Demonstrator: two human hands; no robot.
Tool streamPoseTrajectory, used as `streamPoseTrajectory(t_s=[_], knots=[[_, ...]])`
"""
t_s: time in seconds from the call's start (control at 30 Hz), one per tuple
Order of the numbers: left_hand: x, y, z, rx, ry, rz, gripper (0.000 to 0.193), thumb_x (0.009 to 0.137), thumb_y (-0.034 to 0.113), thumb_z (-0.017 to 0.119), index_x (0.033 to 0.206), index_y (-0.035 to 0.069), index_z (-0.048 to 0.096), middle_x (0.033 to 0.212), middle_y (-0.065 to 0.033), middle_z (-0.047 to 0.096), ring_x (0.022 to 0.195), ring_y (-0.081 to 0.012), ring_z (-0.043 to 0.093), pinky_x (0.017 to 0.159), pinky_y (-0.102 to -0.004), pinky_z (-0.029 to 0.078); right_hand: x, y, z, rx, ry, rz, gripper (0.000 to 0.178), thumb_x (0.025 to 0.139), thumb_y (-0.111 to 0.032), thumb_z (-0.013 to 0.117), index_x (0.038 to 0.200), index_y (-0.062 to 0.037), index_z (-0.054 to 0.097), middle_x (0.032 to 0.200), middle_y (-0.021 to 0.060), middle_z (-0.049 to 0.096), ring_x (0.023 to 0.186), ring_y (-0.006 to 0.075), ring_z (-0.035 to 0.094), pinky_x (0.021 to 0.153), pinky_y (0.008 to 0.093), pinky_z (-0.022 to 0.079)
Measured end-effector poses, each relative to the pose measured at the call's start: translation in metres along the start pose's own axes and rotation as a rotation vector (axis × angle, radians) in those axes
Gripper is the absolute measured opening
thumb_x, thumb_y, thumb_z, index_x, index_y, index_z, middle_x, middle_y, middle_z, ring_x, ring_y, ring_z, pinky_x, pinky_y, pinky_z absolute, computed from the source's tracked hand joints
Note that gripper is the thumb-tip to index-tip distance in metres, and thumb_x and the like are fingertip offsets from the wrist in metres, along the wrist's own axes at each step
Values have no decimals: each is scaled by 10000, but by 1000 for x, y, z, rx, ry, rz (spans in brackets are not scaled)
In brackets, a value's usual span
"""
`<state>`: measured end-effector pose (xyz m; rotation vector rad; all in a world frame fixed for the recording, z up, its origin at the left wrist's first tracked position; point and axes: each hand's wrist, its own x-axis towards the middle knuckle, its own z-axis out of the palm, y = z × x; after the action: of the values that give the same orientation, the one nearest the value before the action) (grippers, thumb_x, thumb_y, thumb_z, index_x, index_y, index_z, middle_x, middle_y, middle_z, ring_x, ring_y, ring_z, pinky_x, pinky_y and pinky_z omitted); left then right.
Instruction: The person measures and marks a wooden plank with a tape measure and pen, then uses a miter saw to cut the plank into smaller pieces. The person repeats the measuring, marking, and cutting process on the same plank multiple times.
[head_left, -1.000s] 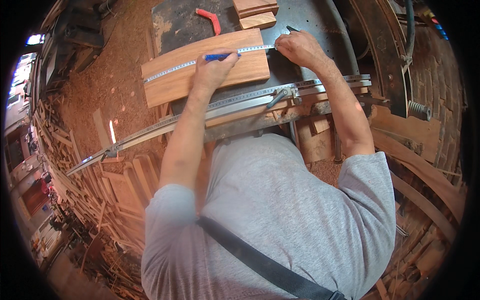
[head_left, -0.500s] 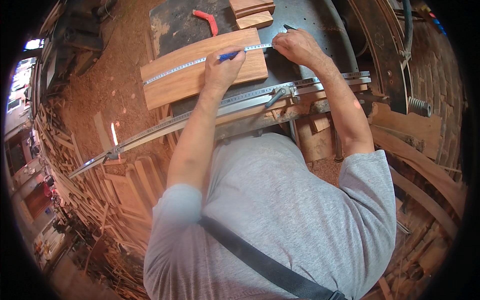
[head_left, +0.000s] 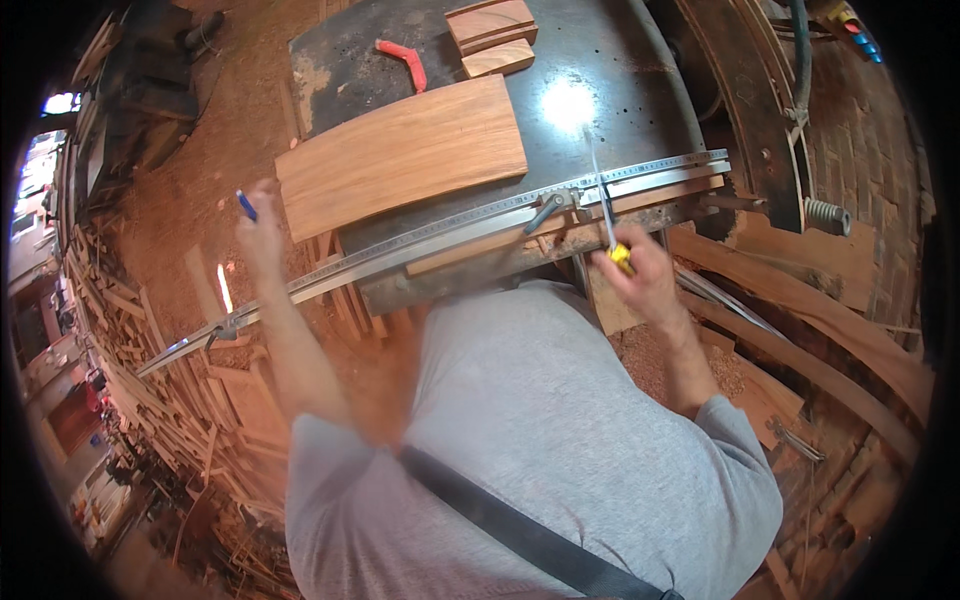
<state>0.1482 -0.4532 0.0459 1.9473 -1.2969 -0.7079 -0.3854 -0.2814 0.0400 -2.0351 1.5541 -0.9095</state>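
A wooden board (head_left: 400, 155) with a slightly curved long edge lies flat on the dark metal machine table (head_left: 640, 75). My left hand (head_left: 262, 235), a little blurred, is off the board's left end with its fingers closed round a blue pen (head_left: 247, 206). Near the table's front edge, my right hand (head_left: 650, 280) grips a yellow tape measure (head_left: 621, 258). Its blade (head_left: 606, 195) sticks out away from me, across the metal fence rail, toward a bright glare spot on the table.
A graduated fence rail (head_left: 450, 222) with a clamp lever (head_left: 545, 212) crosses the table's front. Behind the board are a red angled push stick (head_left: 405, 62) and small wood blocks (head_left: 492, 30). Wood offcuts (head_left: 150, 390) pile up at left; long planks (head_left: 800, 280) lie at right.
The tape blade has come off the board. My left hand has moved left with the pen, past the board's end. My right hand has drawn back toward me with the tape measure.
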Motion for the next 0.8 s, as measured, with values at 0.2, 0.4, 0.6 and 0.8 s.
streamPoseTrajectory(t_s=[0.2, 0.4, 0.6, 0.8], knots=[[78, -80, 15, 342, -143, 245, 584, 1024, 360, 629, 1496, 35, 516, 1356, -198, 665, 1239, -247, 648, 1058, -365, 467, -118, 36, 39, -134, -6, 427, 156, 876, -118, 733, 842, 6, 645, 850, 179, 643, 786, 381, 653, 698, 443, 529], [69, -44, 25, 314, -165, 156, 617, 950, 384, 709, 1482, 122, 542, 1246, -172, 716, 1112, -283, 702, 961, -382, 527, -143, 65, 46, -323, -130, 511, 251, 920, -220, 736, 815, -13, 641, 822, 176, 663, 783, 367, 662, 701, 453, 523], [28, -3, 37, 432, -141, 117, 576, 921, 402, 734, 1410, 132, 594, 1202, -180, 729, 1096, -327, 714, 924, -413, 546, -6, 2, -4, -290, 332, -67, 304, 789, -14, 818, 789, -29, 514, 979, 138, 659, 876, 348, 657, 722, 439, 515], [-14, 11, 60, 374, -96, 170, 579, 899, 381, 764, 1398, 132, 609, 1175, -190, 735, 1061, -362, 721, 904, -427, 557, 103, -23, 31, -85, 334, -330, 348, 764, -79, 857, 741, -38, 512, 1089, 157, 687, 967, 332, 676, 826, 444, 533]])
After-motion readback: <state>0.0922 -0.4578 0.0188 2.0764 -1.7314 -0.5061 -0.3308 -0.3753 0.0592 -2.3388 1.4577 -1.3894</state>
